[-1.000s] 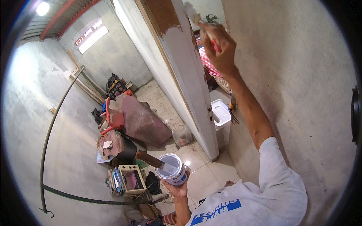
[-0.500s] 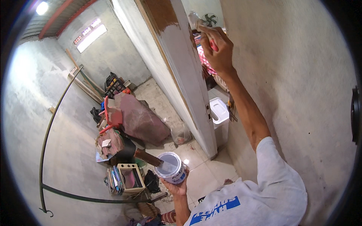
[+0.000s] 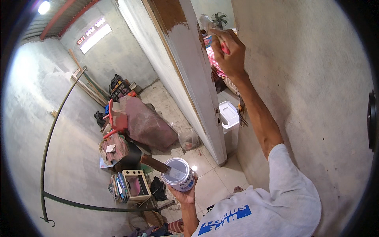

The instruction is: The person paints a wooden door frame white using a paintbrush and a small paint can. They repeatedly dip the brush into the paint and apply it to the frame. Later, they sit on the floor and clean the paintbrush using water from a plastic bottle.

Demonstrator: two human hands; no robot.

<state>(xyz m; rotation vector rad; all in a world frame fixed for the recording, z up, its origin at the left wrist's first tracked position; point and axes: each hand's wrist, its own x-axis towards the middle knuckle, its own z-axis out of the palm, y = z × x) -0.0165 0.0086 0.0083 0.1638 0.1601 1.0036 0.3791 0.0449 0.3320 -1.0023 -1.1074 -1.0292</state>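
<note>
My left hand (image 3: 185,194) grips a small paint can (image 3: 182,183) from below and around its side. Greyish-white paint shows inside, and a flat brown wooden stick (image 3: 154,162) leans out over its rim. Raised high at the upper middle, my right hand (image 3: 231,53) is closed round the red-tipped handle of a paintbrush (image 3: 210,24). Its whitish bristles sit beside the narrow edge of a door (image 3: 193,79); I cannot tell whether they touch. The door face is whitish below, with bare brown wood near the top.
To the left are a red chair (image 3: 117,116), a maroon covered bulky object (image 3: 148,122) and a cream oven (image 3: 138,182). A dark bent metal pole (image 3: 49,146) stands before the left wall. Beyond the door are a white lidded bin (image 3: 229,114) and a fan (image 3: 219,19). A bare wall (image 3: 308,79) rises on the right.
My right hand and the paintbrush have shifted very slightly beside the door edge. My left hand still holds the paint can in nearly the same place.
</note>
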